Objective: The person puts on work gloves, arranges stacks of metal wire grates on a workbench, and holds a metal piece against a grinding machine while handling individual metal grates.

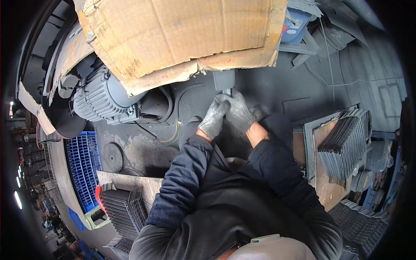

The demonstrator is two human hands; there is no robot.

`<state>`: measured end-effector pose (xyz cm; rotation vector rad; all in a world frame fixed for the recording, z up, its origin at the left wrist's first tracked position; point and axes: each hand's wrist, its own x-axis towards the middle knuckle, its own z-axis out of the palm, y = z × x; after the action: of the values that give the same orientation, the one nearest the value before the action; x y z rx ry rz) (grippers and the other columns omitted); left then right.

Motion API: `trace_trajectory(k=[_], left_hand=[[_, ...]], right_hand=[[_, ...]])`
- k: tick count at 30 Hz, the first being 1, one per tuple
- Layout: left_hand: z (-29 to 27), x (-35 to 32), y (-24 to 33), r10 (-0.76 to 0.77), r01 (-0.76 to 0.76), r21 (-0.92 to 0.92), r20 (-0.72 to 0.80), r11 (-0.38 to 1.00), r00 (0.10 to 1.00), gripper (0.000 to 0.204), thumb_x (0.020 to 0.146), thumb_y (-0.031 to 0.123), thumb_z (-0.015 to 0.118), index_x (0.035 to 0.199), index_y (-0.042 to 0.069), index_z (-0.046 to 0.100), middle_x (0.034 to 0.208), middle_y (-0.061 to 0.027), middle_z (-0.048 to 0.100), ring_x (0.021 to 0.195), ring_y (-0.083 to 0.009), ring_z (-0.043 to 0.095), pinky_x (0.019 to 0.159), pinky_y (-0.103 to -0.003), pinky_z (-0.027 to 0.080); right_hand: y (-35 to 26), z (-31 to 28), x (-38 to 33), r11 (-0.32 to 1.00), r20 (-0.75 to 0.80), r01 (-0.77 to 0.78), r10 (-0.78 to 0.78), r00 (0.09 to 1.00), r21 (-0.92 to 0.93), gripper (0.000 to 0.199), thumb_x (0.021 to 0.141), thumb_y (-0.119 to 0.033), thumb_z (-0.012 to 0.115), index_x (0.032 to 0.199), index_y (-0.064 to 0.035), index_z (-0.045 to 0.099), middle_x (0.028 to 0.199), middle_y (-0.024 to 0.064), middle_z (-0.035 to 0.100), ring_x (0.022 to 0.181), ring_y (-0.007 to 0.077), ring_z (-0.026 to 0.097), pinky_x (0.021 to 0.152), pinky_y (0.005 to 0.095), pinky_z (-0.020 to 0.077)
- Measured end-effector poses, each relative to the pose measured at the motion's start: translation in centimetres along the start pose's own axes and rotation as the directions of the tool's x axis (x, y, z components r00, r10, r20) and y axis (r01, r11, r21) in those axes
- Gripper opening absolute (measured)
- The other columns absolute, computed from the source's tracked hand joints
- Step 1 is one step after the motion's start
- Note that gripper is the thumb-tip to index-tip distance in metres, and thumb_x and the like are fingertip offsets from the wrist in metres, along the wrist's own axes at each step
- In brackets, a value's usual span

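A small metal piece [227, 91] sits just beyond the near edge of the gloved fingertips, a little below the near edge of the big cardboard sheet [173, 34], which I take as my landmark. Only a short bit of the piece shows, so I can't tell its full shape. What shows points away from the worker, toward the cardboard, and its long axis seems to run that way too, in line with the forearms' meeting point.

The left hand [212, 118] and the right hand [239, 111], both in grey gloves, are closed together around its near end; which fingers carry the weight, I cannot tell. Straight ahead, a grey block [224, 80] sticks out from under the cardboard's near edge. Whether piece and block touch is too small to make out.

From here, the step in hand looks like holding the piece up to that block. I'd judge the next move calls for a steady two-handed grip and the piece kept straight, with fingertips clear of the block.

Farther out, a ribbed motor [97, 97] lies by the cardboard's left corner, a blue crate [83, 167] nearer the worker than that, and a stack of bent wires [344, 147] well to the cardboard's right, on the near side.
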<state>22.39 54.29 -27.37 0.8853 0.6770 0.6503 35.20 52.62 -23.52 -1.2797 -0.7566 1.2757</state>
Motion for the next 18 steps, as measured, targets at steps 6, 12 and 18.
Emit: trace_trajectory(k=[6,12,18], left_hand=[[1.0,-0.4,1.4,-0.005,0.005,0.016,-0.005,1.000,1.000,0.044,0.103,0.025,0.059,0.143,0.006,0.053,0.127,-0.0048,0.061,0.116,-0.0158,0.059,0.103,-0.032,0.049],[0.7,-0.8,1.3,-0.014,0.010,-0.043,-0.105,0.999,0.994,0.039,0.100,0.019,0.057,0.137,0.005,0.056,0.119,-0.0023,0.060,0.108,-0.0132,0.056,0.096,-0.028,0.048],[0.2,-0.5,1.0,-0.056,0.047,-0.096,-0.100,0.994,0.993,0.040,0.098,0.018,0.059,0.136,0.006,0.056,0.118,-0.0017,0.060,0.106,-0.0135,0.056,0.094,-0.029,0.048]], right_hand=[[0.1,-0.1,-0.2,0.998,0.034,-0.005,0.003,0.999,0.056,0.015,0.095,-0.012,0.072,0.106,-0.0040,0.064,0.092,0.0003,0.064,0.085,0.0124,0.061,0.078,0.0320,0.0532],[-1.0,1.5,-1.0,0.971,0.038,-0.080,0.073,0.997,0.227,0.019,0.092,-0.012,0.074,0.108,-0.0046,0.065,0.094,0.0001,0.063,0.085,0.0113,0.058,0.077,0.0313,0.0519],[-1.7,0.9,-0.7,0.991,0.045,-0.128,0.126,0.991,0.049,0.022,0.093,-0.009,0.072,0.112,-0.0026,0.065,0.098,0.0033,0.067,0.090,0.0139,0.063,0.082,0.0326,0.0542]])
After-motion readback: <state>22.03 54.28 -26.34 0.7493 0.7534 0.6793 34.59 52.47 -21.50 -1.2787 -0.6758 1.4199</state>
